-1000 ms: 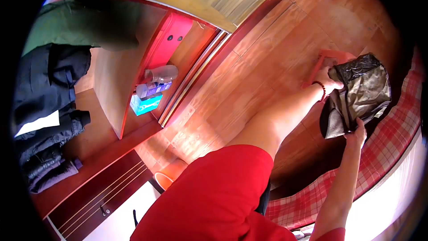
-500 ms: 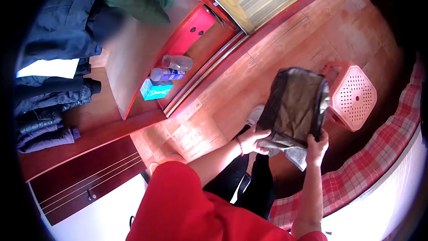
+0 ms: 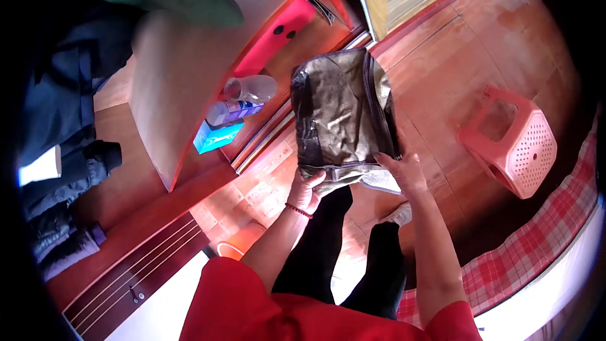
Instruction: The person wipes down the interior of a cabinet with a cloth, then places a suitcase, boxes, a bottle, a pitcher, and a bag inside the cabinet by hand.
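Between both hands I carry a brown fabric storage bag [image 3: 341, 107] with dark edging and a shiny, see-through-looking strip down its left side. It is held in front of me, above the floor. My left hand [image 3: 307, 191], with a red bead bracelet at the wrist, is closed on the near left corner. On the near right side, my right hand [image 3: 407, 172] grips the edge with its thumb on top. A pale grey flap [image 3: 381, 181] hangs from the near edge between the hands. What the bag contains, if anything, is hidden.
An open wardrobe [image 3: 189, 63] on the left holds dark clothes [image 3: 60, 101], a clear plastic jar [image 3: 252, 89] and a blue tissue box [image 3: 216, 136]. A pink plastic stool [image 3: 533, 151] stands at right, near a checked red cloth edge [image 3: 524, 259]. An orange bucket-like container [image 3: 242, 240] sits by my legs.
Both hands have carried the bag leftward and up in view, toward the wardrobe. My legs have shifted apart, and the whole view has turned a little.
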{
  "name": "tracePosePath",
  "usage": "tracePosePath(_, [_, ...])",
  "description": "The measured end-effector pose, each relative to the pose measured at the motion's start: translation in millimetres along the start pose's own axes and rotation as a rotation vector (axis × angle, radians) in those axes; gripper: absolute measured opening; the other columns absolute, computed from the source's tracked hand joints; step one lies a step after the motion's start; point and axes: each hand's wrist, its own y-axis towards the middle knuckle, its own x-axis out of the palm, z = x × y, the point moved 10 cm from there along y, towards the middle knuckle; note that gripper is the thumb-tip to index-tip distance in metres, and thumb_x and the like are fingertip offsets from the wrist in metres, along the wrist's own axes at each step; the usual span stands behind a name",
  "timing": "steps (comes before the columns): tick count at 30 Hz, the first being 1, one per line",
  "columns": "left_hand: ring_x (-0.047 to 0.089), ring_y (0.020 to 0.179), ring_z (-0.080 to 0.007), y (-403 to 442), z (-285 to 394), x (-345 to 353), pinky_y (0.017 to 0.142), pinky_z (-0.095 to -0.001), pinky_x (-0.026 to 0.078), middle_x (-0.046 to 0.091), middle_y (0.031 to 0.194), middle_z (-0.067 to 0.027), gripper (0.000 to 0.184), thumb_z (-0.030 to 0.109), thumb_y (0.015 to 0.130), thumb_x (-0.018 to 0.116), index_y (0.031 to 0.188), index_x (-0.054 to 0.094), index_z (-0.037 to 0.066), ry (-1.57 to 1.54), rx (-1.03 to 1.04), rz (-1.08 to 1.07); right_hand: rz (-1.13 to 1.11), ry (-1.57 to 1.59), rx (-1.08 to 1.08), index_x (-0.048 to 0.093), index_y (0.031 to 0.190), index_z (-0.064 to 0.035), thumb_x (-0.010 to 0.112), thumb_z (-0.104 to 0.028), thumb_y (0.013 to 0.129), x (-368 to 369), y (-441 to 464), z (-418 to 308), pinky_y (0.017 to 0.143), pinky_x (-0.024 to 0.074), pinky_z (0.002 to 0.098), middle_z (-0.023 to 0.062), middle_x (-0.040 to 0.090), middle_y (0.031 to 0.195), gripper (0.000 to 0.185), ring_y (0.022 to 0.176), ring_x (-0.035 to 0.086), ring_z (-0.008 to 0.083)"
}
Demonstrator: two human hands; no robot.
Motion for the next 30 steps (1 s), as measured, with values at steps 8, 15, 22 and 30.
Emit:
tracePosePath(8, [0.055, 0.098, -0.0231, 30, 87, -40, 0.086, -0.0403, 0.047, 0.056, 0.108, -0.0063, 0.046, -0.007, 0.073, 0.059, 0.114, 0.047, 0.011, -0.087, 0.248, 0.075, -0.06, -0.038, -0.114, 0.037, 0.129, -0.0046, 0.058, -0.001, 0.071, 78, 69, -36, 0.081, 0.0418, 0.0253, 0.0089, 0.056, 0.107, 0.062, 0.094, 0.051, 0.0129])
tracePosePath(15, [0.053, 0.1, -0.0228, 56, 135, -75, 0.088, -0.0427, 0.044, 0.055, 0.11, -0.0033, 0.041, 0.0, 0.075, 0.063, 0.111, 0.048, 0.014, -0.17, 0.407, 0.214, -0.126, -0.404, -0.259, 0.037, 0.129, -0.0058, 0.06, -0.009, 0.078, 134, 114, -89, 0.09, 0.0372, 0.0281, 0.0104, 0.054, 0.113, 0.056, 0.103, 0.05, 0.017])
tracePosePath(22, [0.05, 0.109, -0.0247, 94, 195, -77, 0.097, -0.0437, 0.038, 0.053, 0.117, -0.0067, 0.042, 0.006, 0.075, 0.064, 0.114, 0.051, 0.008, -0.224, 0.588, 0.161, -0.154, -0.293, -0.39, 0.044, 0.122, -0.0008, 0.068, -0.017, 0.069, 169, 157, -110, 0.094, 0.0372, 0.0316, 0.0188, 0.051, 0.115, 0.06, 0.109, 0.05, 0.0271])
tracePosePath(30, [0.054, 0.102, -0.0216, 84, 218, -61, 0.091, -0.0406, 0.043, 0.057, 0.11, -0.0042, 0.033, 0.005, 0.075, 0.064, 0.107, 0.055, 0.01, -0.165, 0.704, 0.044, -0.105, 0.279, 0.107, 0.022, 0.133, 0.0051, 0.079, -0.034, 0.06, 160, 149, -60, 0.096, 0.0351, 0.0335, 0.0209, 0.043, 0.124, 0.1, 0.117, 0.041, 0.0259])
